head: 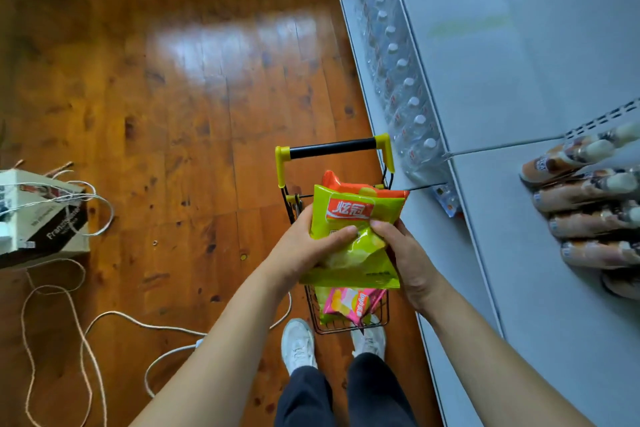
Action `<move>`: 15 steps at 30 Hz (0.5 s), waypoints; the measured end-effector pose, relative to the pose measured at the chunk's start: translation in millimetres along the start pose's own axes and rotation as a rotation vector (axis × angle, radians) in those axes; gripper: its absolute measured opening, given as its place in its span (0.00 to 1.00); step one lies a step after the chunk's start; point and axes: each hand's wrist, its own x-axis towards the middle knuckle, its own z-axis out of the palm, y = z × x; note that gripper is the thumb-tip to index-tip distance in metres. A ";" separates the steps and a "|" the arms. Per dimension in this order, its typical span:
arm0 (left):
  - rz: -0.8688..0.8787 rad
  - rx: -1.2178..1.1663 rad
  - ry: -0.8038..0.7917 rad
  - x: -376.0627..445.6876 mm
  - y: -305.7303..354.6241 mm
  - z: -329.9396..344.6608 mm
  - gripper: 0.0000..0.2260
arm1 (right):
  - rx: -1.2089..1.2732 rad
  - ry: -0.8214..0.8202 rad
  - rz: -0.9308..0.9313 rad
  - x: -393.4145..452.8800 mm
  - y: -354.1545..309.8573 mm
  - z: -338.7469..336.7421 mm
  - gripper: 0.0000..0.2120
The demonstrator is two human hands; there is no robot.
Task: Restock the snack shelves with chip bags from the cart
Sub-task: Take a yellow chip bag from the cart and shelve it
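Note:
A green chip bag (pixel 353 229) with a red label is held above the small wire cart (pixel 313 308). My left hand (pixel 304 246) grips its left edge, thumb across the front. My right hand (pixel 405 253) grips its right side. An orange bag (pixel 337 182) lies right behind the green one; which hand holds it cannot be told. A pink chip bag (pixel 349 303) lies in the cart below. The cart's black handle with yellow ends (pixel 332 147) points away from me. The grey shelf unit (pixel 519 218) stands to the right.
A row of clear water bottles (pixel 398 80) fills a lower shelf on the right. Brown-and-white bottles (pixel 588 204) lie on the near shelf. A cardboard box (pixel 41 218) and loose white cables (pixel 114 319) lie on the wooden floor at left. My white shoes (pixel 298 343) stand beside the cart.

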 end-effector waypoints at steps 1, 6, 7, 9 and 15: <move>0.030 0.028 0.047 -7.9 16.1 2.0 0.33 | -0.024 0.000 -0.025 -9.9 -15.4 5.3 0.25; 0.130 0.130 0.280 -68.0 109.1 23.2 0.31 | -0.263 0.010 -0.152 -74.7 -91.0 30.6 0.30; 0.104 0.069 0.283 -79.1 129.3 27.3 0.28 | -0.273 0.021 -0.173 -90.0 -105.8 33.6 0.30; 0.035 -0.125 0.249 -103.8 171.5 33.5 0.20 | -0.258 0.029 -0.213 -122.7 -139.1 37.7 0.28; 0.168 -0.063 0.123 -186.9 259.5 43.2 0.11 | -0.205 -0.096 -0.309 -226.2 -229.4 47.8 0.27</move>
